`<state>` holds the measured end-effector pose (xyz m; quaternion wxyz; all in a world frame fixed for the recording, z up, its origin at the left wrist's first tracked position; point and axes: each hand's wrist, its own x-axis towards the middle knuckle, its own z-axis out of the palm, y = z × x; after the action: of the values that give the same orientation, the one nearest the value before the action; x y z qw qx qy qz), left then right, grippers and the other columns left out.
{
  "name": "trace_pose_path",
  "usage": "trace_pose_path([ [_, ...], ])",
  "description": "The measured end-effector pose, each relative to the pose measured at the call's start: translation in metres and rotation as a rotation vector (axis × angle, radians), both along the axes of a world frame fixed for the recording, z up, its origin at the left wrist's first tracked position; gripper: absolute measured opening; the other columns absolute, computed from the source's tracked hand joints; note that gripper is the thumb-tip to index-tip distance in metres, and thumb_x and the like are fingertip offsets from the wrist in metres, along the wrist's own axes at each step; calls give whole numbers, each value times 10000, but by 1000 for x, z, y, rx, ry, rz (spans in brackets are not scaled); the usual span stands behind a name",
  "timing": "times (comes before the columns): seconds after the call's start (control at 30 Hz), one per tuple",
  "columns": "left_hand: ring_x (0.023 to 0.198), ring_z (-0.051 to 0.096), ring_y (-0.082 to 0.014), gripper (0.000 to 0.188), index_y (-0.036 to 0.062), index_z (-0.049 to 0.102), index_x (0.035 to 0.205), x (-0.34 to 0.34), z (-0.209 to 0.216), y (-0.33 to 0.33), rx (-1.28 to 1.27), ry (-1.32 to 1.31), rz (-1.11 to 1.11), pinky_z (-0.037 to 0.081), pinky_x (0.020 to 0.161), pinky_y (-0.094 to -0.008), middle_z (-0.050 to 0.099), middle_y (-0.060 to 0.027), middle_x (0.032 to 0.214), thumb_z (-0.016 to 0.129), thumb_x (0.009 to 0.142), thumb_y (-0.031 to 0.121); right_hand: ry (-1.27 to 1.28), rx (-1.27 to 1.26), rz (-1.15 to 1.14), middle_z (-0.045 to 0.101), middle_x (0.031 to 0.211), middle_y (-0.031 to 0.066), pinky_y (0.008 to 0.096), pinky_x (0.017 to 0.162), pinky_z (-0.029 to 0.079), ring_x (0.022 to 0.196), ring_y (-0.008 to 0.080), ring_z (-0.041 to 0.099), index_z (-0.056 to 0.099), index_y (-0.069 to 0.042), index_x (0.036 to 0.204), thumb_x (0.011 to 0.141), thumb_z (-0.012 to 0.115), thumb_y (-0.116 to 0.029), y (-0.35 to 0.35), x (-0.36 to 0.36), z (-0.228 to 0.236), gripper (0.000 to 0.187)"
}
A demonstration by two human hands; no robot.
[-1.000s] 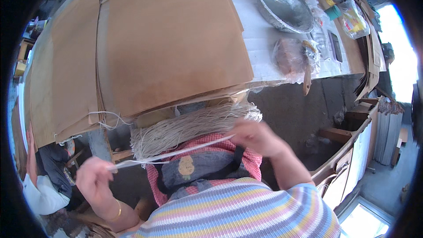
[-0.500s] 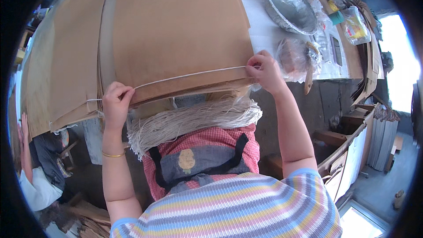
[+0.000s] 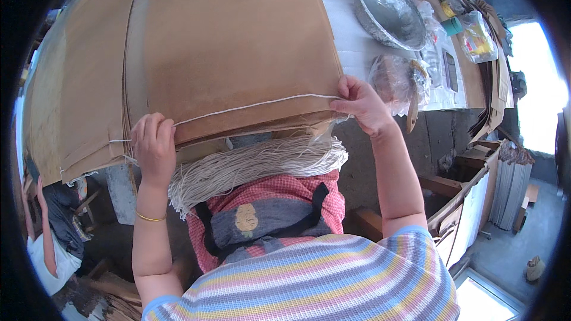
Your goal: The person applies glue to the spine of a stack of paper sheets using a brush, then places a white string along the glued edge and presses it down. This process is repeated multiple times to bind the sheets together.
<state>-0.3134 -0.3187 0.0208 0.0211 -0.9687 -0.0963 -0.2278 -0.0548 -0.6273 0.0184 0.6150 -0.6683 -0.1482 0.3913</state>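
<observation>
The white cord lies across the brown sheets, near their front edge, between the 2 hands. To place it well, I would pull both ends evenly and keep it parallel to this edge, without creasing the sheets. The left hand, knuckles up, has its grip closed on the cord; the right hand, turned inward, pinches it near the sheets' right corner.

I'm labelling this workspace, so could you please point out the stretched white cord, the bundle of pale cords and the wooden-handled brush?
White cord (image 3: 256,104): head view, middle of its stretched span.
Bundle of pale cords (image 3: 259,165): head view, middle of its upper side.
Brush (image 3: 414,104): head view, on its wooden handle.
</observation>
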Motion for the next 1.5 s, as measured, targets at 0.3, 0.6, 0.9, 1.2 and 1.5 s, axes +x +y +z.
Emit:
trace_pose_path([
  [0.3, 953, 560, -311, 344, -7, 621, 1030, -6, -4, 1, -371, 52, -226, 473, 823, -399, 578, -124, 1011, 559, 707, -106, -781, -424, -123, 368, 692, -6, 248, 563, 333, 668, 78, 383, 378, -65, 726, 666, 773, -77, 19, -31, -15, 399],
  [0.6, 962, 552, -314, 342, -10, 631, 1033, -6, -13, 1, -465, 46, -208, 462, 830, -397, 576, -129, 1027, 562, 712, -107, -446, -283, -17, 317, 672, -19, 239, 552, 310, 663, 78, 327, 304, -82, 697, 649, 766, -64, -1, -14, -14, 465],
  [0.9, 967, 552, -292, 307, -12, 645, 1024, -5, 5, 4, -489, 123, -210, 465, 844, -390, 579, -113, 1038, 666, 718, 2, -1360, -154, 21, 627, 963, 108, 397, 800, 503, 940, 324, 601, 610, -28, 968, 623, 703, 34, 23, -32, -4, 362],
  [1.2, 711, 589, -265, 137, -21, 617, 839, 7, -3, 29, -777, 176, 111, 457, 629, -354, 606, -121, 844, 699, 766, 60, -919, -328, 26, 612, 764, 116, 381, 639, 488, 691, 294, 610, 674, -24, 821, 782, 701, -115, 53, -22, -13, 103],
  [1.5, 1028, 547, -354, 487, 21, 462, 1205, 19, -15, -19, -185, 101, 202, 434, 848, -478, 563, -176, 1101, 661, 826, 253, -1488, -694, -115, 486, 1309, 142, 451, 885, 466, 1123, 327, 525, 456, -67, 1312, 794, 670, -187, 73, -63, -25, 573],
])
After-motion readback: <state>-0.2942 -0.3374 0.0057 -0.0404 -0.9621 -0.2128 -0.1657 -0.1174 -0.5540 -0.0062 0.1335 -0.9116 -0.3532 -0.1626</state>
